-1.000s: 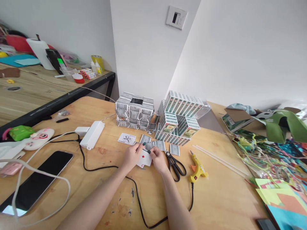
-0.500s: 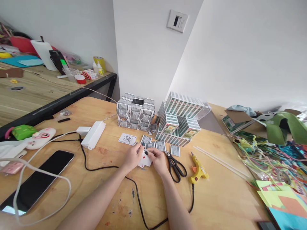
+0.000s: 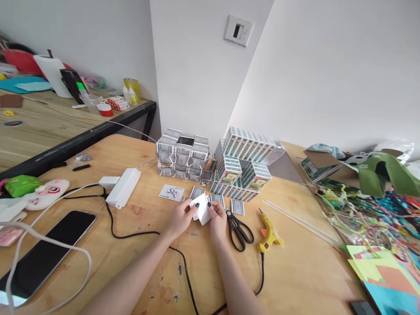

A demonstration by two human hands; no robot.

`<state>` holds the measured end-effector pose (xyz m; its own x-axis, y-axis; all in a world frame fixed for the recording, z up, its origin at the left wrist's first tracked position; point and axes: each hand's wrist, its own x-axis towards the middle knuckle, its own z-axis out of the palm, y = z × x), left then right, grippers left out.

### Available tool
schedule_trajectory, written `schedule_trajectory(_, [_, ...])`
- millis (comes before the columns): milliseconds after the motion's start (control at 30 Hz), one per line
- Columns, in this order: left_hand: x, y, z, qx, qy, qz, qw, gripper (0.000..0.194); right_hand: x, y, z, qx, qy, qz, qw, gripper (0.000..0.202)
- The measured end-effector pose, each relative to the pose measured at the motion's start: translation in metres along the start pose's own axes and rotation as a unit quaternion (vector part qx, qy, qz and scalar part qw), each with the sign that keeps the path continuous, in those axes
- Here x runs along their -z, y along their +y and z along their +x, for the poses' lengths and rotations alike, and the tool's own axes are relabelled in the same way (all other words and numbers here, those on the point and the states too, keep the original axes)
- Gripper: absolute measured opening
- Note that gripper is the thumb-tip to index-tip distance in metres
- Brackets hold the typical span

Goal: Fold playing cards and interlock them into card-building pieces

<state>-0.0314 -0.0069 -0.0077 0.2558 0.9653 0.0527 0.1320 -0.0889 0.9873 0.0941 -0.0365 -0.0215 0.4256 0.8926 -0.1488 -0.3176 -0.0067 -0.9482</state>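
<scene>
Between my two hands is a white playing card (image 3: pixel 202 211), bent or folded, held above the table. My left hand (image 3: pixel 182 217) pinches its left side, and my right hand (image 3: pixel 216 217) grips its right side. Just beyond them lie several patterned card pieces (image 3: pixel 237 207) and, to the left, a joker card (image 3: pixel 171 192). Behind stands a block built of folded cards (image 3: pixel 183 154) with a square opening on top. Black scissors (image 3: pixel 239 232) rest right of my right hand, and farther right lies a yellow glue gun (image 3: pixel 269 232).
Stacked card boxes (image 3: pixel 243 164) stand at the back. Clear glue sticks (image 3: pixel 300 222) lie to the right, near colourful craft scraps (image 3: pixel 367 214). At left are a phone (image 3: pixel 49 253), a white power strip (image 3: pixel 124 188) and cables. A black cord (image 3: pixel 185 262) runs beneath my forearms.
The card in my hands has turned and bent, showing mostly white where a red diamond was visible. The view has shifted slightly.
</scene>
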Motion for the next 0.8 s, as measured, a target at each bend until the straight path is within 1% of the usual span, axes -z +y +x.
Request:
schedule_trajectory(67, [0.0, -0.001, 0.0, 0.007, 0.017, 0.025, 1.0, 0.027, 0.001, -0.002, 0.0, -0.012, -0.011, -0.001, 1.0, 0.017])
schedule_trajectory(167, [0.001, -0.002, 0.003, 0.019, 0.043, 0.029, 0.998, 0.027, 0.002, -0.006, -0.001, -0.032, -0.03, -0.009, 0.999, 0.015])
schedule_trajectory(367, [0.002, -0.007, 0.006, 0.01, 0.079, 0.071, 0.994, 0.032, 0.005, -0.012, 0.002, -0.11, -0.1, 0.029, 0.988, 0.018])
schedule_trajectory(533, [0.002, -0.009, 0.008, 0.005, 0.092, 0.119, 0.989, 0.032, 0.007, -0.009, 0.005, -0.117, -0.112, 0.039, 0.986, 0.019])
schedule_trajectory(667, [0.005, -0.007, 0.008, 0.002, 0.076, 0.111, 0.991, 0.03, 0.009, -0.01, 0.006, -0.12, -0.131, 0.028, 0.984, 0.02])
schedule_trajectory(800, [0.006, -0.004, 0.008, 0.014, 0.083, 0.097, 0.992, 0.031, 0.01, -0.011, 0.006, -0.122, -0.162, 0.024, 0.979, 0.023])
